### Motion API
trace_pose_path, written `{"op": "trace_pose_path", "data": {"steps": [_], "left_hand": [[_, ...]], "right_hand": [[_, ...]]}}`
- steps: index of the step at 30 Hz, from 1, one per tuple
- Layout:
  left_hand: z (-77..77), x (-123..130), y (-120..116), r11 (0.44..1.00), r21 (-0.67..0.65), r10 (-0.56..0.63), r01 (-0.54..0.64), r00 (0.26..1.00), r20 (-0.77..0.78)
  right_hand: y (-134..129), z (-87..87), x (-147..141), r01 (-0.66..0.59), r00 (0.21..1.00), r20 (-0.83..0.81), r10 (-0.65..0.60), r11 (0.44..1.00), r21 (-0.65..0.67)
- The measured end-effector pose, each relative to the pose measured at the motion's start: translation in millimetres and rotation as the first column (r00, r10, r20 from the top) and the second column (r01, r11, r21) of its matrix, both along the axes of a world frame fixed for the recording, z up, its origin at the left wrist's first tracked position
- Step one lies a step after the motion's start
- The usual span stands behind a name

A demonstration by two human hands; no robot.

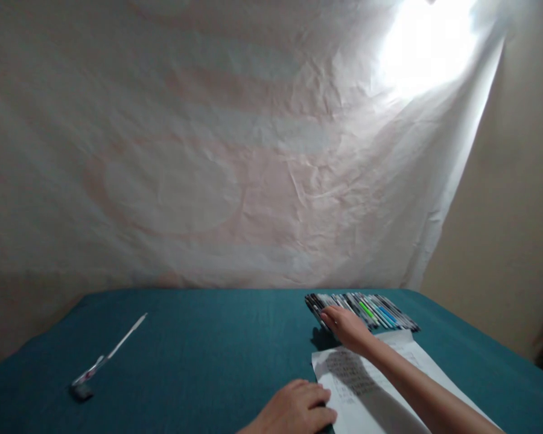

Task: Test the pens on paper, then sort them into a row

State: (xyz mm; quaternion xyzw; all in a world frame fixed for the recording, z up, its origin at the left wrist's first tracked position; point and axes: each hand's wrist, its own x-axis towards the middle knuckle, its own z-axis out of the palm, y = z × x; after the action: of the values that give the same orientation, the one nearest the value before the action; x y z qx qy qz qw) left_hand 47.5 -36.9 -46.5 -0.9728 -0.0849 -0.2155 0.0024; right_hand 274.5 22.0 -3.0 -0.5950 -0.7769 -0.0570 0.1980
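Observation:
A row of many pens (371, 310) lies side by side at the back right of the green-covered table. My right hand (344, 325) is at the left end of that row, its fingertips over the dark pens; whether it grips one is hidden. Under my right forearm are white sheets of paper (384, 401) with handwriting. At the bottom centre my left hand (301, 407) rests with its fingers apart on the left edge of the paper, holding nothing.
At the left of the table (199, 361) lies a thin white stick-like item (127, 336) beside a clear-and-dark small object (82, 392). A crumpled, pale sheet (208, 150) hangs behind the table. A bright light shines at the upper right.

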Motion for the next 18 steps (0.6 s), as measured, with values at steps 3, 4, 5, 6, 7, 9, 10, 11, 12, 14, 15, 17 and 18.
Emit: {"op": "trace_pose_path", "data": {"steps": [3,4,5,6,7,9,10,11,12,14,15,17,18], "left_hand": [[0.6,-2.4,-2.2,0.999,-0.036,0.001,0.0,1.0,0.024],[1.3,-3.1,-2.8,0.999,-0.04,0.006,-0.005,1.0,0.03],[2.1,-3.7,-3.2,0.999,-0.04,0.014,-0.013,0.999,0.035],[3.1,-4.0,-3.6,0.999,-0.035,0.022,-0.021,0.999,0.039],[4.2,-4.1,-3.7,0.999,-0.027,0.029,-0.028,0.999,0.043],[6.2,-3.8,-3.5,0.999,-0.011,0.038,-0.037,0.998,0.046],[7.0,-3.5,-3.3,0.999,-0.005,0.044,-0.044,0.998,0.048],[7.8,-3.1,-3.0,0.999,-0.001,0.05,-0.05,0.998,0.047],[8.5,-2.8,-2.9,0.998,0.0,0.058,-0.058,0.997,0.042],[10.2,-2.8,-3.2,0.997,-0.004,0.074,-0.074,0.997,0.022],[11.3,-3.0,-3.8,0.997,-0.011,0.08,-0.08,0.997,0.013],[13.8,-4.1,-5.5,0.996,-0.033,0.085,-0.085,0.996,0.001],[15.3,-4.9,-6.6,0.995,-0.048,0.085,-0.085,0.996,0.002]], "right_hand": [[-18.2,0.1,7.0,0.01,0.995,-0.095,-0.02,0.995,-0.104],[-23.1,-0.3,9.3,0.01,0.994,-0.108,-0.023,0.992,-0.126],[-27.5,-1.4,11.4,0.013,0.994,-0.105,-0.027,0.991,-0.134],[-31.5,-3.1,13.5,0.024,0.995,-0.089,-0.036,0.991,-0.133],[-35.0,-5.6,15.7,0.041,0.996,-0.067,-0.05,0.991,-0.128],[-41.4,-12.4,20.9,0.057,0.998,-0.016,-0.059,0.991,-0.125],[-44.5,-16.2,24.1,0.06,0.998,0.01,-0.059,0.99,-0.125],[-47.8,-19.9,27.8,0.062,0.998,0.035,-0.058,0.99,-0.13],[-51.6,-23.4,31.8,0.069,0.997,0.055,-0.062,0.989,-0.134],[-60.3,-28.6,40.3,0.075,0.995,0.082,-0.064,0.987,-0.143],[-65.2,-30.0,44.5,0.074,0.994,0.089,-0.062,0.987,-0.145],[-74.5,-30.4,51.6,0.06,0.994,0.096,-0.046,0.986,-0.156],[-78.1,-29.4,54.5,0.054,0.994,0.098,-0.039,0.986,-0.159]]}}
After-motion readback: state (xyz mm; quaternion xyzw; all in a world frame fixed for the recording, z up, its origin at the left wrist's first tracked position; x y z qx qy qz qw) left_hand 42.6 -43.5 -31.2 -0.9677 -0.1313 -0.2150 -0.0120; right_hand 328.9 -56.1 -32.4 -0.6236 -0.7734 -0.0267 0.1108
